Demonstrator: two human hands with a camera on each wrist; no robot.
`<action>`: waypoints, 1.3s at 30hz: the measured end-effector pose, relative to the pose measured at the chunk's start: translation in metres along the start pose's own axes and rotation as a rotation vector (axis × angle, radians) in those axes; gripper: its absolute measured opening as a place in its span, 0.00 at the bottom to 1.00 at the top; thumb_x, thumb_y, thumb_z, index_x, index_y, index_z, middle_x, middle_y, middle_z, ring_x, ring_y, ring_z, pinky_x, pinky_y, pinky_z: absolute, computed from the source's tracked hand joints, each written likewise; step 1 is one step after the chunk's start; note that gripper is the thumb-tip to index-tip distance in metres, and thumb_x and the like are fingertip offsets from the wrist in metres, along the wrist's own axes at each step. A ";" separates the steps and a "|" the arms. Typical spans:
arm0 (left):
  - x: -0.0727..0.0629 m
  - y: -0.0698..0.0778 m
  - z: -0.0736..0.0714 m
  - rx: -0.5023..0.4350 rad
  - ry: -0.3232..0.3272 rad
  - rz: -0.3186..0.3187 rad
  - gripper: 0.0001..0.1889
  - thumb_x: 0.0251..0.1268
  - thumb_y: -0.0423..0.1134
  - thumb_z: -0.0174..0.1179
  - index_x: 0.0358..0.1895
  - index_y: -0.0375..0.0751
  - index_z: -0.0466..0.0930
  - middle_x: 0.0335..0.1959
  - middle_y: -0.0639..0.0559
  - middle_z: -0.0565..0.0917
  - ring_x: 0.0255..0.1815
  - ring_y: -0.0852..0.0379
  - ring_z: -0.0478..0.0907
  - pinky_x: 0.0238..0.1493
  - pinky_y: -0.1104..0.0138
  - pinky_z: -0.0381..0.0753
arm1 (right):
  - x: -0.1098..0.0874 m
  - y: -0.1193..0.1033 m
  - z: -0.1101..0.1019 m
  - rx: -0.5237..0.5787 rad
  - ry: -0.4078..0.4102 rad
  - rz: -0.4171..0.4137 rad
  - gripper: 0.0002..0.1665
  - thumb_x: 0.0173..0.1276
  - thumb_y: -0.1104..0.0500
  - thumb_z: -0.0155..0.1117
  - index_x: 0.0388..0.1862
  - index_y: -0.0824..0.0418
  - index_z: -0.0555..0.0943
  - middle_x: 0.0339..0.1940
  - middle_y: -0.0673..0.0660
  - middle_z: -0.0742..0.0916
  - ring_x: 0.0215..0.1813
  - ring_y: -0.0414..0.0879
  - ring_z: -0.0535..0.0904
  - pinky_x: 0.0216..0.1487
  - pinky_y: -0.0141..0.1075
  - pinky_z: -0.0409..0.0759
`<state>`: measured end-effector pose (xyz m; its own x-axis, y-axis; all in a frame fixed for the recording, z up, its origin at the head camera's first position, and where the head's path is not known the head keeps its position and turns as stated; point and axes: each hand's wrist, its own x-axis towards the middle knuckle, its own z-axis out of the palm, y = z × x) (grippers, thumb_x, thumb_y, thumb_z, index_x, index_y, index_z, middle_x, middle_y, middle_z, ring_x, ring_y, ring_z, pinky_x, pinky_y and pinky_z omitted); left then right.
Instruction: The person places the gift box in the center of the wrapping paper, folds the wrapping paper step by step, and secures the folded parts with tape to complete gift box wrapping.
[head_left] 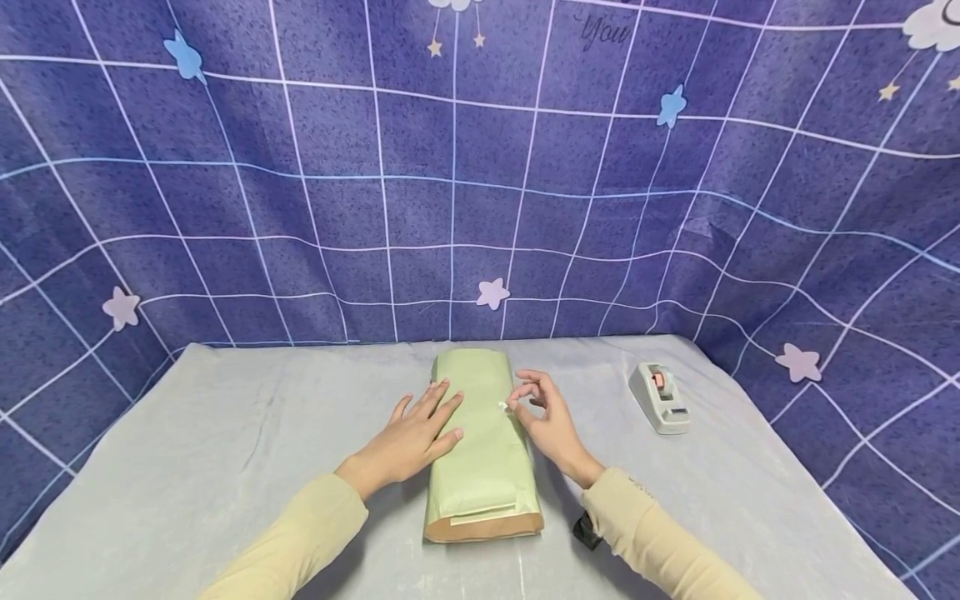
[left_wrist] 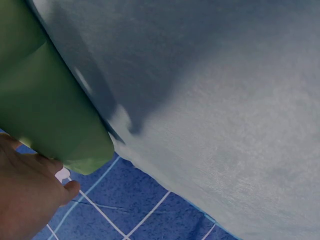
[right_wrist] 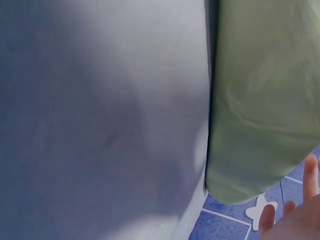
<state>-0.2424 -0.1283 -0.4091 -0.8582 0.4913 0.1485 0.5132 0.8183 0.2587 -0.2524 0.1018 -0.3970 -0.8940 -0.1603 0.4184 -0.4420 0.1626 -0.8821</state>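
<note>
A long parcel in light green paper (head_left: pixel 480 467) lies on the table, its near end showing a brown inside. My left hand (head_left: pixel 408 437) rests on the parcel's left side with fingers spread. At the parcel's right edge my right hand (head_left: pixel 551 421) pinches a small whitish, shiny piece of tape (head_left: pixel 504 407) between thumb and fingertip. In the left wrist view, part of the left hand (left_wrist: pixel 30 192) shows beside the green paper. The right wrist view catches only a few fingers of the right hand (right_wrist: pixel 295 215) and hides the tape.
A pale grey tape dispenser (head_left: pixel 660 400) stands to the right of the parcel. Under the right sleeve a small black object (head_left: pixel 587 532) is partly visible. Behind the grey-covered table (head_left: pixel 300 392) hangs a blue gridded curtain (head_left: pixel 420 208) with stars.
</note>
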 end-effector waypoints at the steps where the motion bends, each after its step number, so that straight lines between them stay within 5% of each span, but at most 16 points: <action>1: 0.000 0.000 0.000 0.001 0.002 0.001 0.33 0.69 0.61 0.33 0.72 0.50 0.49 0.74 0.46 0.45 0.74 0.48 0.43 0.69 0.44 0.40 | 0.001 0.003 -0.001 0.007 -0.011 -0.006 0.23 0.60 0.74 0.55 0.56 0.73 0.66 0.35 0.70 0.83 0.55 0.62 0.71 0.59 0.55 0.63; 8: 0.000 0.000 0.000 0.008 -0.007 -0.011 0.33 0.69 0.62 0.33 0.72 0.51 0.49 0.74 0.47 0.45 0.75 0.49 0.43 0.69 0.44 0.40 | 0.004 0.024 -0.004 0.039 -0.114 0.060 0.22 0.70 0.64 0.49 0.61 0.70 0.63 0.37 0.68 0.84 0.58 0.57 0.72 0.63 0.48 0.63; 18: 0.000 0.000 0.000 0.003 -0.004 -0.006 0.33 0.69 0.61 0.33 0.72 0.50 0.48 0.74 0.47 0.44 0.75 0.49 0.42 0.69 0.44 0.41 | 0.008 0.026 -0.009 0.046 -0.111 0.161 0.25 0.69 0.66 0.49 0.64 0.61 0.62 0.58 0.64 0.78 0.59 0.57 0.72 0.54 0.36 0.72; 23: 0.000 0.000 0.000 -0.006 -0.001 0.004 0.33 0.69 0.61 0.34 0.72 0.49 0.49 0.74 0.45 0.45 0.74 0.47 0.43 0.68 0.43 0.41 | 0.006 0.028 -0.016 -0.123 -0.194 0.010 0.24 0.66 0.64 0.55 0.61 0.63 0.69 0.62 0.61 0.75 0.65 0.57 0.66 0.59 0.51 0.68; 29: 0.000 0.000 -0.005 -0.029 -0.059 -0.006 0.34 0.68 0.62 0.32 0.72 0.49 0.46 0.75 0.46 0.41 0.75 0.47 0.39 0.69 0.44 0.36 | 0.001 0.029 -0.024 -0.327 -0.383 -0.202 0.23 0.64 0.57 0.60 0.58 0.59 0.74 0.66 0.60 0.70 0.69 0.57 0.60 0.64 0.58 0.58; 33: 0.000 -0.001 -0.006 -0.024 -0.090 -0.002 0.35 0.67 0.64 0.31 0.73 0.51 0.44 0.75 0.47 0.39 0.75 0.49 0.37 0.69 0.45 0.33 | -0.003 0.028 -0.027 -0.387 -0.481 -0.253 0.26 0.62 0.54 0.61 0.59 0.59 0.73 0.68 0.62 0.67 0.71 0.59 0.56 0.65 0.61 0.55; 39: -0.007 0.001 -0.007 0.002 -0.070 0.068 0.37 0.66 0.65 0.32 0.72 0.49 0.46 0.75 0.47 0.42 0.75 0.50 0.40 0.69 0.44 0.36 | -0.008 0.027 -0.032 -0.431 -0.519 -0.264 0.33 0.58 0.48 0.65 0.62 0.58 0.71 0.69 0.60 0.66 0.72 0.59 0.53 0.65 0.61 0.54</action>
<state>-0.2359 -0.1328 -0.4032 -0.8191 0.5652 0.0983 0.5702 0.7832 0.2481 -0.2597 0.1388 -0.4170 -0.6510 -0.6712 0.3545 -0.7235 0.4074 -0.5573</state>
